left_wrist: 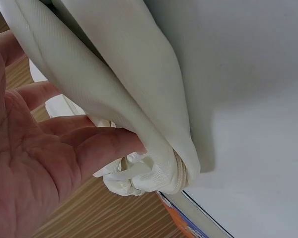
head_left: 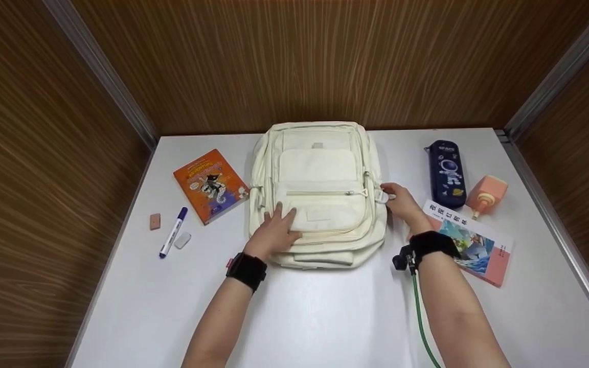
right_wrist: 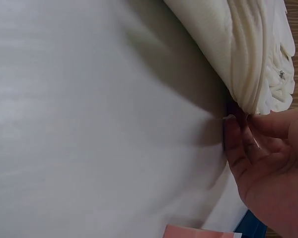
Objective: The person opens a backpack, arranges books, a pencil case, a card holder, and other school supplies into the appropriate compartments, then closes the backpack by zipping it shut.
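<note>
A cream backpack (head_left: pixel 317 168) lies flat on the white table, front side up, its zipped pockets showing. My left hand (head_left: pixel 274 232) rests on its lower left front with the fingers spread. Up close in the left wrist view, that hand (left_wrist: pixel 44 153) has its fingertips against the cream fabric (left_wrist: pixel 124 84). At the bag's right side, beside a pale buckle (head_left: pixel 381 196), my right hand (head_left: pixel 403 203) pinches the edge. The right wrist view has thumb and fingers of this hand (right_wrist: pixel 268 158) together at the lower edge of the folded fabric (right_wrist: pixel 238 54).
Left of the bag lie an orange book (head_left: pixel 210 184), a blue-capped marker (head_left: pixel 173 232), a pink eraser (head_left: pixel 155 221) and a white eraser (head_left: pixel 182 240). To the right are a navy pencil case (head_left: pixel 447 174), a peach pump bottle (head_left: pixel 488 193) and a picture-covered book (head_left: pixel 478 245). Wood-grain panels (head_left: pixel 294 61) surround the table.
</note>
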Demonstrator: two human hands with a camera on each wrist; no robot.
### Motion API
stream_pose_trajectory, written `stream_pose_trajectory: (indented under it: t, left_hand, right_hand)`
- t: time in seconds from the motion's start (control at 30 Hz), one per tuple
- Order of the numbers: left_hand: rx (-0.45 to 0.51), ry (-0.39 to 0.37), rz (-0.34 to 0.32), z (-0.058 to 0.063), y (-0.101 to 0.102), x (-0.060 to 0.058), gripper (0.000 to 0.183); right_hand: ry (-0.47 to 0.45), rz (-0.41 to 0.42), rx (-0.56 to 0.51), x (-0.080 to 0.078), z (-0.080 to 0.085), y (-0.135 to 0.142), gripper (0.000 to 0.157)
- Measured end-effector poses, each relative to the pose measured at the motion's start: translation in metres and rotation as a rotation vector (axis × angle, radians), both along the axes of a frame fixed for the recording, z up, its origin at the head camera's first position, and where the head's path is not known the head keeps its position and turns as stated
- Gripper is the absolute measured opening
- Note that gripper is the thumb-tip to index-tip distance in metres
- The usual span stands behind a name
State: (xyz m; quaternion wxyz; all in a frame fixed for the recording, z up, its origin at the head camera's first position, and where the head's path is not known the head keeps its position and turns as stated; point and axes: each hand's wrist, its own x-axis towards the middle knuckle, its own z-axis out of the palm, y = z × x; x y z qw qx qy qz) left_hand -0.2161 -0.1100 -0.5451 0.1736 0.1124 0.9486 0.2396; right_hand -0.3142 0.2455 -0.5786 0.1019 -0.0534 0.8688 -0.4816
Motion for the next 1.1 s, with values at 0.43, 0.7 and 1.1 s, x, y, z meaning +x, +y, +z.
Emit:
stream_pose_trajectory:
  t: [0.43, 0.7, 1.1]
  left_hand:
    - [-0.014, -0.007, -0.013, -0.005, 0.002, -0.003, 0.069]
    - [-0.050, 0.018, 0.003, -0.006, 0.003, -0.003, 0.068]
    - [-0.222, 0.119, 0.000, -0.008, 0.010, -0.003, 0.065]
  right_hand:
    - [-0.058, -0.261, -0.020, 0.006, 0.010, -0.005, 0.034]
    - [0.100, -0.223, 0.318, 0.009, 0.016, -0.005, 0.025]
    - [0.010, -0.103, 0.518, 0.028, 0.029, -0.002, 0.021]
